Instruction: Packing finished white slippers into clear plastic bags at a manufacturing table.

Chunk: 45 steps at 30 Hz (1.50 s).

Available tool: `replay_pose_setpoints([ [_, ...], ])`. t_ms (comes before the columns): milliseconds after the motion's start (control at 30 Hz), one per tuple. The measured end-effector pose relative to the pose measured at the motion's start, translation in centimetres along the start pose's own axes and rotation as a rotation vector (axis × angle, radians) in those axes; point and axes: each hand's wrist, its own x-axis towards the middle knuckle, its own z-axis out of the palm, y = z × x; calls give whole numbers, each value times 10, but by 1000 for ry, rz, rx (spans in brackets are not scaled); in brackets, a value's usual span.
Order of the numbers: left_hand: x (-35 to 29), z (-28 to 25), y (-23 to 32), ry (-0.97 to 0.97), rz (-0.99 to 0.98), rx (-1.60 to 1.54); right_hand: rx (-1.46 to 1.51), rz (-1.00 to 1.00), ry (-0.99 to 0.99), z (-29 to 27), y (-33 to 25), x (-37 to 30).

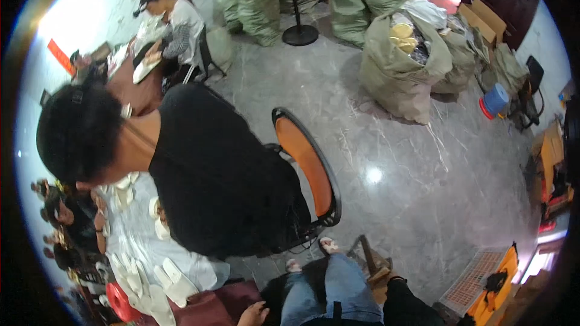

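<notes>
My left hand point(254, 313) is low in the head view, beside a maroon cloth point(232, 296), its fingers loosely bent with nothing seen in them. My right hand point(389, 273), below a black sleeve, is at a small wooden stool point(376, 270) beside my leg and seems closed on its edge; most of its fingers are hidden. White slippers point(176, 282) lie on the worktable to the left, several in a heap near the cloth.
A person in black point(223, 169) sits close ahead on an orange-backed chair point(307, 163). Another person point(184, 30) works farther back. Large green sacks point(399, 78) and a standing fan point(300, 35) are beyond. An orange-edged crate point(477, 278) stands at right.
</notes>
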Motion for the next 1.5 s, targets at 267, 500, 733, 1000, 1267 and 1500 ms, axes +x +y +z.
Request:
replay_pose_setpoints([
  [267,86,-78,146,-389,115,178,37,8,122,-72,-98,-227],
  [500,153,-58,217,-452,405,215,32,-591,188,-99,-137,-88],
  [733,202,-65,347,-446,506,-158,-254,-709,60,-222,-53,45],
  [1000,278,-33,451,-113,469,-220,-529,-522,273,-492,-112,79],
  [1267,386,-17,504,-36,582,-99,28,-1022,337,-653,-327,56],
  [1500,494,-102,510,206,516,-17,-23,-1355,30,-700,-559,-25],
])
